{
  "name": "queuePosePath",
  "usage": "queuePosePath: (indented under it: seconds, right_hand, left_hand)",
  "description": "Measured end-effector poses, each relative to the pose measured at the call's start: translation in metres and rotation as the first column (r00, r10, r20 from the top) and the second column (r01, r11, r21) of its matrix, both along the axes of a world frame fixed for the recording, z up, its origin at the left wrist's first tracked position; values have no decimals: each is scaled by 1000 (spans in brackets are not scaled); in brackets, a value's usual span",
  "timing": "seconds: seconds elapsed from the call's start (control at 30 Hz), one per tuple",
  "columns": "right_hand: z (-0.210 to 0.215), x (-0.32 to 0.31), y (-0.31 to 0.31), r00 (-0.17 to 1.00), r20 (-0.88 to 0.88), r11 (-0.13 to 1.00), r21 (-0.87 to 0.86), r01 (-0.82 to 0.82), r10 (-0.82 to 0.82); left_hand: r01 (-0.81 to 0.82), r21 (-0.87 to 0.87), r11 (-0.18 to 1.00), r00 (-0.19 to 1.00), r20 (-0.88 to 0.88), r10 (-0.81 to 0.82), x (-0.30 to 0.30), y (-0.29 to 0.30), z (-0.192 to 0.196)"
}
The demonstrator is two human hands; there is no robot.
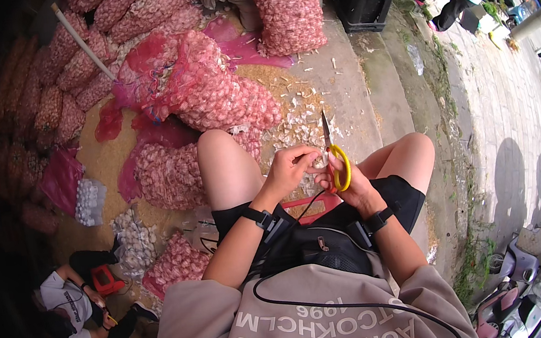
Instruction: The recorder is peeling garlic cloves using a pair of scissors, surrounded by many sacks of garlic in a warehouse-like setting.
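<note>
The left hand (pixel 295 168) and right hand (pixel 346 186) are held close together between the knees. The left fingertips are pinched narrowly on what appears to be a garlic bulb (pixel 320 161), partly hidden by the fingers; the scissors (pixel 337 151) are gripped by their handles in the right hand, with the blades pointed away from the body. Whether the bulb has been fully trimmed cannot be told. Some trimming is judged to be done, since pale scraps (pixel 302 129) are strewn over the floor (pixel 345 82) just beyond the hands. Much is judged to be left: a large sack (pixel 227 104) beside the left knee is packed with garlic, and more sacks (pixel 152 13) are heaped behind it. Loose pale bulbs (pixel 134 239) are gathered at the lower left, near a co-worker (pixel 67 302); whether they have been trimmed cannot be made out.
</note>
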State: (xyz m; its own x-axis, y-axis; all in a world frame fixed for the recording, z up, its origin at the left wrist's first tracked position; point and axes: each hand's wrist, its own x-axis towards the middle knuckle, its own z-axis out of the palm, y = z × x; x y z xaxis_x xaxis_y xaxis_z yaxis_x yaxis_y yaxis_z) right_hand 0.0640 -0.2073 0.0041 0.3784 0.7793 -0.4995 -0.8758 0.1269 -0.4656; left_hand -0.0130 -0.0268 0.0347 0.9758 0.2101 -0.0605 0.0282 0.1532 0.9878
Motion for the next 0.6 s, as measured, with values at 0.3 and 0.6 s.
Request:
queuePosePath:
  seconds: [0.3,0.6]
  right_hand:
    - [5,1,-1,995,-103,1000,11,-12,13]
    - [2,-2,-1,996,-49,997,10,70,-70]
  left_hand:
    - [135,-154,979,987,-64,-146,0,10,-7]
    - [-64,506,860,965,250,-75,0,3,-2]
